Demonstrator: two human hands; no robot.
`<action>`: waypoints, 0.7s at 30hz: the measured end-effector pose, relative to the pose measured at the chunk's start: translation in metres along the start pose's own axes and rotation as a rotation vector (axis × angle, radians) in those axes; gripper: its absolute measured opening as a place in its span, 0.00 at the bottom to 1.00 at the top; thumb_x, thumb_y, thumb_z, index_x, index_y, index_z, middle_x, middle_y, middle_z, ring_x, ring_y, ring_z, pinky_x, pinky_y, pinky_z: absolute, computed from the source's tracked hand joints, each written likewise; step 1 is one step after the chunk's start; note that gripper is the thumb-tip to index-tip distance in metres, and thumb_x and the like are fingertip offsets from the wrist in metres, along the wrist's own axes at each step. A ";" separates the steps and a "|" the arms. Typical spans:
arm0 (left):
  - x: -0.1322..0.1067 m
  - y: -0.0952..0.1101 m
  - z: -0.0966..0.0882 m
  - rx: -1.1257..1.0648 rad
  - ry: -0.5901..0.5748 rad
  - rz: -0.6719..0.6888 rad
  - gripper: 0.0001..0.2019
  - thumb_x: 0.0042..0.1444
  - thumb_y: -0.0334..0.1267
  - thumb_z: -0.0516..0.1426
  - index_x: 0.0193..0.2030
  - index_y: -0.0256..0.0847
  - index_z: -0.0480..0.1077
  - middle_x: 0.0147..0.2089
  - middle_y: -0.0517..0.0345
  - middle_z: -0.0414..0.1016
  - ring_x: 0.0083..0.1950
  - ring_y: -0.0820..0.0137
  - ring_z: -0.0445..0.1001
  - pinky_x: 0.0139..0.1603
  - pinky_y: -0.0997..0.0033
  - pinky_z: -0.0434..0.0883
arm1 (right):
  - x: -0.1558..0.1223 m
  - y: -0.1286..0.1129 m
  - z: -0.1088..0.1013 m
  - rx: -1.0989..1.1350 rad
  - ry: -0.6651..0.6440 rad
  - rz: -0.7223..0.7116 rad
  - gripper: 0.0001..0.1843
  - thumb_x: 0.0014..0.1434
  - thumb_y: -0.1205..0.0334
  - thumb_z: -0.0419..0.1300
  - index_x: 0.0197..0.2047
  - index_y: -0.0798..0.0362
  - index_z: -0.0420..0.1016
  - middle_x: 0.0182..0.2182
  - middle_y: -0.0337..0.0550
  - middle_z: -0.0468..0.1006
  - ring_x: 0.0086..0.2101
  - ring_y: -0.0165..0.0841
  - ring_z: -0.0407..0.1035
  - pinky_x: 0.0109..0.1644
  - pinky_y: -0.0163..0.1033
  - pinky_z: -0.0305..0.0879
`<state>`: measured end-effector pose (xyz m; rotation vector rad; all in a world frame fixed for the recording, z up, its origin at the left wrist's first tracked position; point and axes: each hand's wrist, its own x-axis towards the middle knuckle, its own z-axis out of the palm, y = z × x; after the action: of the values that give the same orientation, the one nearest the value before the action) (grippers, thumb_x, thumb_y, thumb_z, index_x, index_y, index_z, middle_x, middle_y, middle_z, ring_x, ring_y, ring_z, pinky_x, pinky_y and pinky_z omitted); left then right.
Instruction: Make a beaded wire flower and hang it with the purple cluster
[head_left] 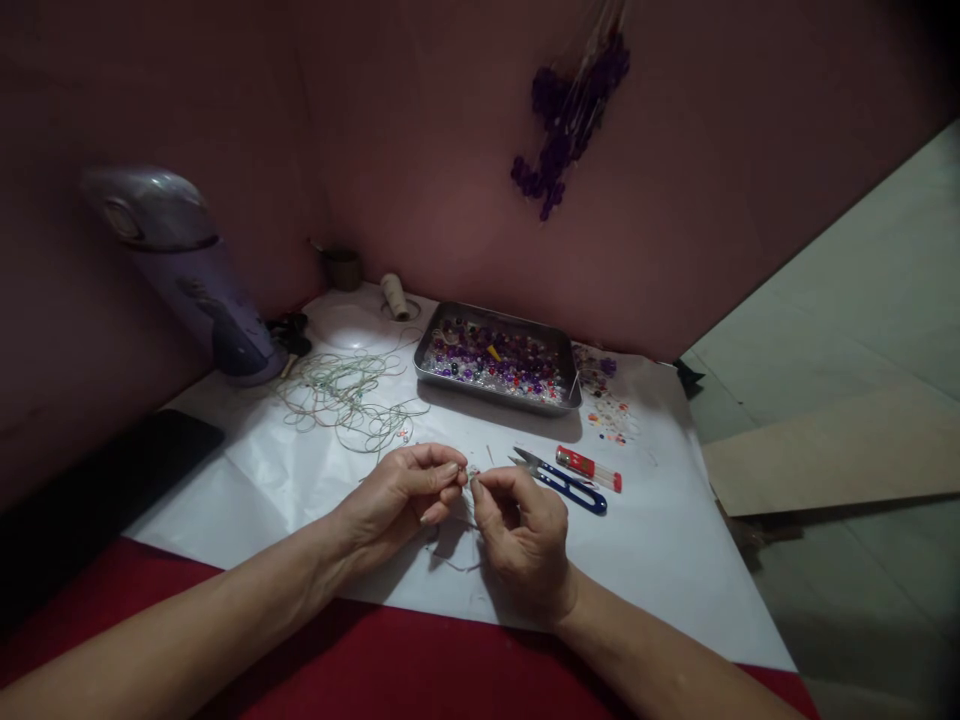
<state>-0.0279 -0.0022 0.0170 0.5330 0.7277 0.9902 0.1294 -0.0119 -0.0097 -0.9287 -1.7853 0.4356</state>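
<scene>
Our left hand (409,495) and right hand (521,530) meet fingertip to fingertip, both pinched shut on a thin thread (459,566) above the white sheet (660,560). Snips (566,487) lie just beside. Farther back, we see a metal tray (480,390) holding purple, red and clear beads (495,362).

Tray (430,352) behind both hands, cord tangle (349,392) left of it, snips (564,481) right of hands
</scene>
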 end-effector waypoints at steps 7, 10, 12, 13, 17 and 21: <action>-0.002 -0.001 0.001 0.016 -0.012 0.002 0.05 0.48 0.29 0.64 0.30 0.32 0.72 0.25 0.58 0.71 0.21 0.81 0.63 0.17 0.84 0.56 | 0.000 -0.001 -0.001 -0.008 -0.023 0.009 0.03 0.58 0.70 0.58 0.34 0.53 0.71 0.20 0.35 0.72 0.19 0.26 0.63 0.24 0.32 0.58; -0.001 0.000 0.001 0.010 -0.014 -0.005 0.04 0.47 0.28 0.64 0.29 0.32 0.72 0.24 0.58 0.71 0.22 0.80 0.64 0.19 0.84 0.58 | 0.000 -0.001 -0.001 -0.001 -0.023 0.015 0.03 0.58 0.70 0.58 0.34 0.53 0.72 0.21 0.36 0.73 0.19 0.26 0.64 0.24 0.32 0.59; 0.000 0.000 -0.001 0.009 -0.033 -0.008 0.04 0.47 0.28 0.64 0.29 0.32 0.73 0.24 0.58 0.70 0.22 0.80 0.64 0.20 0.84 0.59 | 0.000 -0.001 -0.001 0.005 -0.018 0.013 0.03 0.58 0.70 0.59 0.35 0.53 0.71 0.22 0.37 0.73 0.20 0.26 0.64 0.24 0.32 0.59; 0.000 0.000 -0.002 0.014 -0.044 -0.010 0.04 0.48 0.29 0.64 0.30 0.32 0.73 0.23 0.58 0.70 0.22 0.80 0.64 0.20 0.83 0.60 | 0.000 -0.001 -0.001 0.007 -0.016 0.012 0.03 0.58 0.71 0.59 0.35 0.53 0.71 0.22 0.37 0.73 0.20 0.26 0.64 0.24 0.32 0.59; 0.002 -0.002 -0.005 0.037 -0.050 -0.025 0.04 0.49 0.30 0.63 0.31 0.32 0.73 0.24 0.57 0.71 0.21 0.80 0.64 0.20 0.83 0.59 | -0.001 -0.002 -0.001 -0.001 -0.009 0.000 0.03 0.58 0.71 0.59 0.35 0.54 0.71 0.21 0.35 0.72 0.19 0.25 0.63 0.24 0.31 0.58; 0.000 -0.002 -0.004 0.016 -0.018 -0.022 0.05 0.47 0.29 0.65 0.30 0.31 0.74 0.25 0.57 0.70 0.23 0.80 0.64 0.19 0.83 0.58 | -0.001 -0.001 -0.001 -0.005 -0.010 -0.004 0.03 0.58 0.71 0.59 0.34 0.54 0.71 0.21 0.35 0.71 0.19 0.25 0.62 0.24 0.32 0.57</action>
<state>-0.0298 -0.0025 0.0135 0.5460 0.7249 0.9590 0.1301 -0.0133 -0.0091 -0.9277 -1.7978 0.4340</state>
